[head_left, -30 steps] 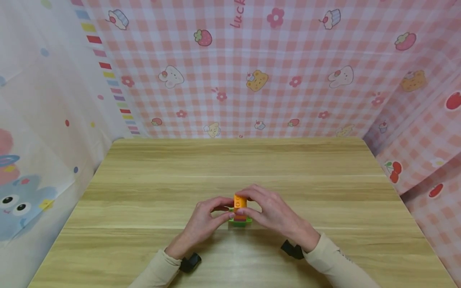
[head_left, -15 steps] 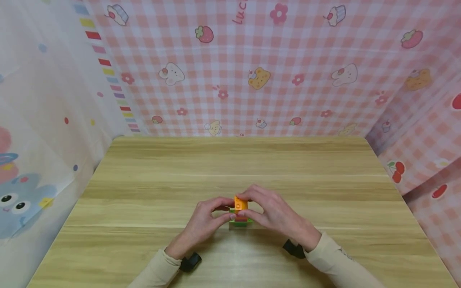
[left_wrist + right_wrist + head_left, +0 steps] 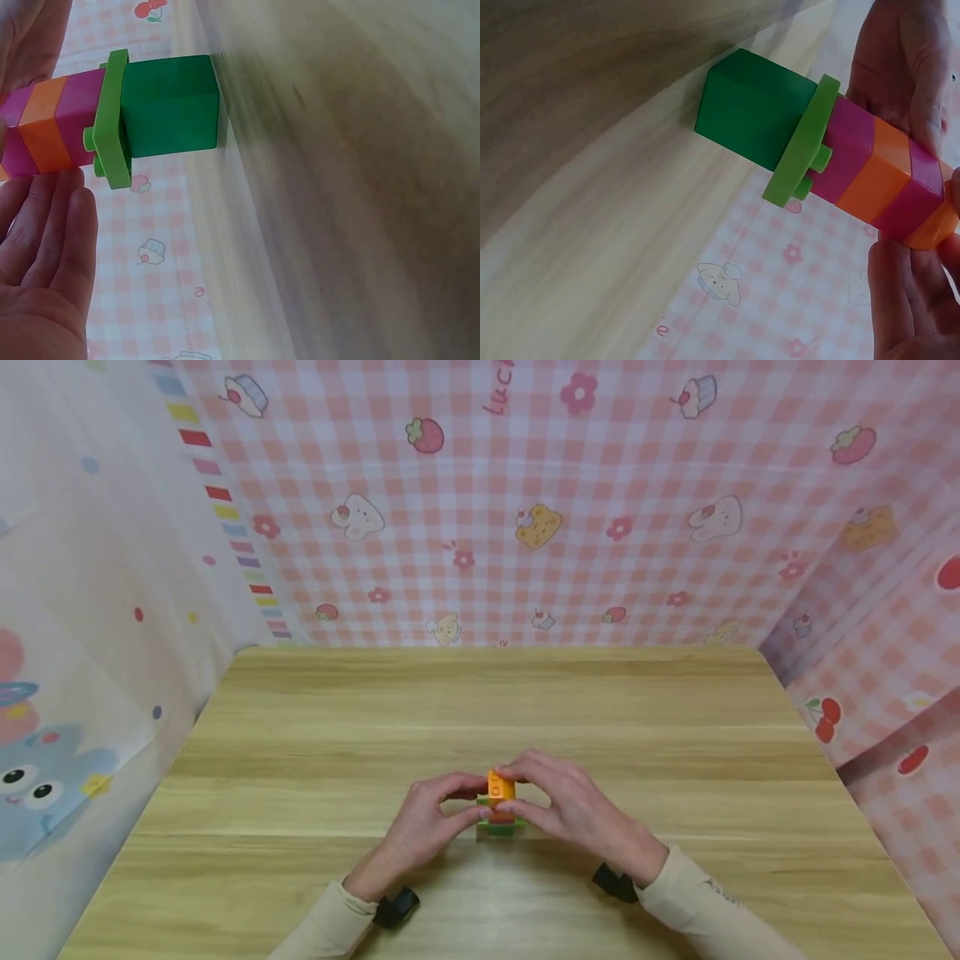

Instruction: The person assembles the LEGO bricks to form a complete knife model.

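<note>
A tower of toy building bricks stands upright on the table before me. At its foot is a dark green brick point(image 3: 171, 105) under a studded light green plate point(image 3: 112, 120). Above come a magenta brick point(image 3: 846, 148), an orange one point(image 3: 875, 176) and a second magenta one point(image 3: 911, 193). A yellow-orange brick point(image 3: 501, 783) tops it, pinched between the thumb and fingers of my right hand point(image 3: 577, 802). From the other side my left hand point(image 3: 427, 822) holds the upper tower, thumb in front and fingers behind.
The wooden table point(image 3: 300, 735) spreads around the tower. Pink checked curtain point(image 3: 465, 485) hangs behind its far edge, and white printed cloth point(image 3: 90, 568) hangs along the left. Black wrist devices point(image 3: 397, 907) sit under both forearms.
My right hand and the top brick sit slightly lower in the head view than a second ago. Both hands keep their grip, and the head view shifts a little.
</note>
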Demonstrator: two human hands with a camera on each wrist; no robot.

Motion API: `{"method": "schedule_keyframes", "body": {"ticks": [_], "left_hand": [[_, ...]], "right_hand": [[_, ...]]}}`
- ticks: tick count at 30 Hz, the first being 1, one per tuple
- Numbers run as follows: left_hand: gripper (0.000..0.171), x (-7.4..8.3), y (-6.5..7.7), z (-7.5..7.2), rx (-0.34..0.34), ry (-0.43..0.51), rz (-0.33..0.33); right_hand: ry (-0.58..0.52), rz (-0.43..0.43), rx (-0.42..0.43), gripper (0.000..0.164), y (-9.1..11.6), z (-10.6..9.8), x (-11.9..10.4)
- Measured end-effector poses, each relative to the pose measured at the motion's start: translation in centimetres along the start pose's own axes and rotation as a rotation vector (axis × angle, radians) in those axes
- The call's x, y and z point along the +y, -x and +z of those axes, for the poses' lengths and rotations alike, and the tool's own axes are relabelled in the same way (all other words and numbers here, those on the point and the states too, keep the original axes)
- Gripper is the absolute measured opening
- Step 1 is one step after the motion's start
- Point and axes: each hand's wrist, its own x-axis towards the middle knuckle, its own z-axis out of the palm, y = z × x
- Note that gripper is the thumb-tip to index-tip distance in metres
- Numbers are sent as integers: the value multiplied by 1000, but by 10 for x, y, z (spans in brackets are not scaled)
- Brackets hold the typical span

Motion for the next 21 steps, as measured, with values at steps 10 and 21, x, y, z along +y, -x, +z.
{"method": "schedule_keyframes", "body": {"ticks": [10, 21], "left_hand": [[28, 3, 0, 2, 0, -6, -11], [31, 6, 1, 4, -5, -9, -45]], "right_hand": [[57, 102, -11, 60, 14, -3, -2], [-6, 225, -49, 59, 24, 0, -1]]}}
